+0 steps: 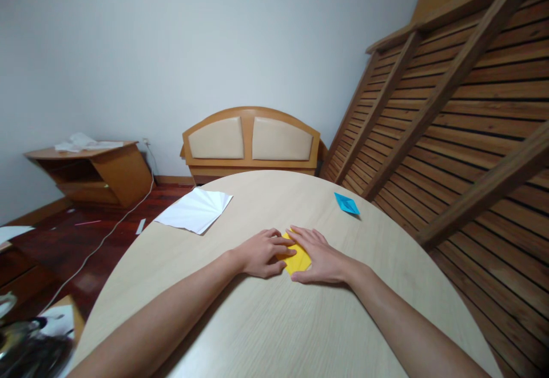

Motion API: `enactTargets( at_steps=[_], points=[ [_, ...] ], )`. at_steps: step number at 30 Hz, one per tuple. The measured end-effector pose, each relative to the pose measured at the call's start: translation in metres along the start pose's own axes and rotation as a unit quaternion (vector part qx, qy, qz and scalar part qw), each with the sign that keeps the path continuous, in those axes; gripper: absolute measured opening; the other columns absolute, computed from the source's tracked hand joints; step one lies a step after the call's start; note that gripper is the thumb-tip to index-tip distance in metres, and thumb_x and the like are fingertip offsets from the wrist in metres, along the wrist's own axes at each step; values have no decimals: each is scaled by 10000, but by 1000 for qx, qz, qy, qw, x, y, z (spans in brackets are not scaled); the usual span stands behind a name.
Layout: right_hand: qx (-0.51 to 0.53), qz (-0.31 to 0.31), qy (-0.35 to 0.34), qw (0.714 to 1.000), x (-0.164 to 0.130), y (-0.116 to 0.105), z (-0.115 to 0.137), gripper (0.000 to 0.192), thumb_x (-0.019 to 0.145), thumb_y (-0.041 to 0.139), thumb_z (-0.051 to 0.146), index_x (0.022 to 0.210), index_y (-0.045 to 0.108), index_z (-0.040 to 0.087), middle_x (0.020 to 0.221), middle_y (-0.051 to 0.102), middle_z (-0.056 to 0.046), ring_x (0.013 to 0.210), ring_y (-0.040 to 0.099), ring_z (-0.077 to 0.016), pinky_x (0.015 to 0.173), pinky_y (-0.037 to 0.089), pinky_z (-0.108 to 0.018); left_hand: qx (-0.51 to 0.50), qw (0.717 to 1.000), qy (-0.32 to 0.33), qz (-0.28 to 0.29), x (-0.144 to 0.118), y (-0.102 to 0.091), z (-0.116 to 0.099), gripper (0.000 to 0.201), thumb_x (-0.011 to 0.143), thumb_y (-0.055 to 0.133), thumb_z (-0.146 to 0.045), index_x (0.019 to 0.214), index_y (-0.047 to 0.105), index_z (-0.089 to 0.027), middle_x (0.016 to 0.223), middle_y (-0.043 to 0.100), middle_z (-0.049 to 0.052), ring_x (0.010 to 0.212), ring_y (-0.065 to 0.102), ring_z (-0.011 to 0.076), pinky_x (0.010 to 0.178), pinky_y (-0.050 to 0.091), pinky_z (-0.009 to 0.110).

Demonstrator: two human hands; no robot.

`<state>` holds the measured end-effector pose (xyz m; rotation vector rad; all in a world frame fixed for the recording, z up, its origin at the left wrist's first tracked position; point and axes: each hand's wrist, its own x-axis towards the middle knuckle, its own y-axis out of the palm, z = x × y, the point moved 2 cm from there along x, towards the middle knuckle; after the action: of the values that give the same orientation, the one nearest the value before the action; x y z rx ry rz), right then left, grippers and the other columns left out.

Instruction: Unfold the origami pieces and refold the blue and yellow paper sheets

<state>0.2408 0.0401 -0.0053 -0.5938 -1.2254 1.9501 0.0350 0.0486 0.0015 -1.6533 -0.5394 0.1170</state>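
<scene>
both hands, left hand (261, 254) and right hand (319, 257), lie flat with fingers spread, pressing yellow paper (297, 261) onto the round table (266, 332) centre, grasping nothing; blue paper (346, 203) lies far right.

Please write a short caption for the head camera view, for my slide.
Both hands, left hand and right hand, press a yellow paper flat on a round table.
</scene>
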Motion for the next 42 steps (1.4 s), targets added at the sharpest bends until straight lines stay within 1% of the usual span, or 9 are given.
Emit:
enactTargets(
  at_steps=[5,10,17,20,24,29,33,38,42],
  points=[
    [9,25,6,1000,-2,-2,1,1143,635,726,691,1552,242,210,1619,205,-117,1484,139,-331,1207,70,-509,-1,1000,4,3,0,-1,-1,449,892,545,-323,1329,581,-229,1405,556,66,1171,529,279,1026,415,424],
    [19,-16,2,1000,-3,-2,-3,908,804,610,624,1540,266,218,1582,307,-100,1458,235,-284,1199,151,-472,-8,1000,10,-7,0,0,-1,433,900,529,-319,1322,583,-240,1401,563,63,1186,527,274,1035,404,428],
    [45,-17,-6,999,-3,1,-5,1095,647,766,614,1543,264,236,1572,312,-127,1453,238,-349,1188,169,-527,-10,1000,8,-2,0,-1,-1,442,894,544,-322,1325,583,-230,1415,552,68,1189,526,279,1041,403,431],
    [75,-53,-8,996,-3,1,-14,938,746,716,539,1531,294,248,1533,382,-119,1418,319,-310,1167,249,-501,-14,1000,10,-2,0,-1,-1,423,899,539,-314,1313,591,-242,1412,554,63,1194,525,276,1047,398,433],
    [68,-113,5,991,0,0,-29,722,837,653,480,1469,406,233,1469,469,-117,1366,398,-275,1142,308,-476,-16,1000,8,2,0,-2,-2,425,900,527,-298,1317,589,-241,1422,545,62,1186,527,274,1050,396,429],
    [50,-203,40,977,8,1,-48,560,883,608,388,1404,485,221,1341,578,-116,1260,503,-264,1083,376,-474,-15,1000,2,2,-1,-3,-3,442,905,524,-317,1334,582,-230,1424,543,67,1177,524,276,1043,401,427],
    [36,-236,65,969,12,3,-57,482,882,610,349,1342,540,222,1303,610,-101,1219,528,-267,1052,403,-477,-14,1000,1,-2,-2,-1,-2,440,904,529,-320,1331,585,-231,1419,550,60,1172,527,276,1033,410,421],
    [50,-264,30,963,11,-3,-45,276,914,564,315,1157,654,222,1169,675,-79,1116,584,-244,993,447,-431,-15,1000,4,-7,-2,0,-1,431,902,535,-319,1319,592,-225,1405,562,73,1184,530,274,1046,404,423],
    [48,-229,-4,972,10,-6,-27,218,927,543,304,1039,711,223,1042,719,-69,1029,616,-236,944,462,-413,-20,1000,3,-17,-2,-1,-1,416,908,528,-317,1311,597,-239,1415,549,74,1186,535,273,1047,409,424]
  ],
)
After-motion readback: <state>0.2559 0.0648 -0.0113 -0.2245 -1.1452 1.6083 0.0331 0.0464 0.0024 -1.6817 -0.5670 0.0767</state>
